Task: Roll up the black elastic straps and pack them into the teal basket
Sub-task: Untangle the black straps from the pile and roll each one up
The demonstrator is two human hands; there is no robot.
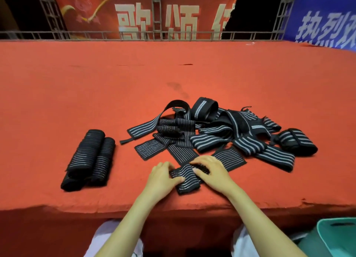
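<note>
Strap in work: I see one black strap [187,179] with thin pale stripes at the near edge of the red table [57,102], straight ahead of me and between both hands.
Its axis: the bunched part sits under the fingers. The flat free length runs away from me, slanting a little left, toward the loose pile.
Left hand [163,176]: palm down, forearm coming in from the lower left. The thumb lies on the strap's near left side and the fingers curl over its far edge, gripping it.
Right hand [211,172]: palm down, forearm coming in from the lower right. The fingers curl onto the top of the strap and hold it.
Loose pile [221,133]: unrolled striped straps lie tangled just beyond the hands, pointing every way.
Finished rolls [90,160]: two, side by side and touching, well left of the hands, with their long axes near to far.
Teal basket [339,235]: at the lower right, below the table edge. Only a corner with a handle slot shows, so I cannot tell what it holds.
Backdrop: a red banner [134,12] and a blue banner [327,20] behind a metal rail.
</note>
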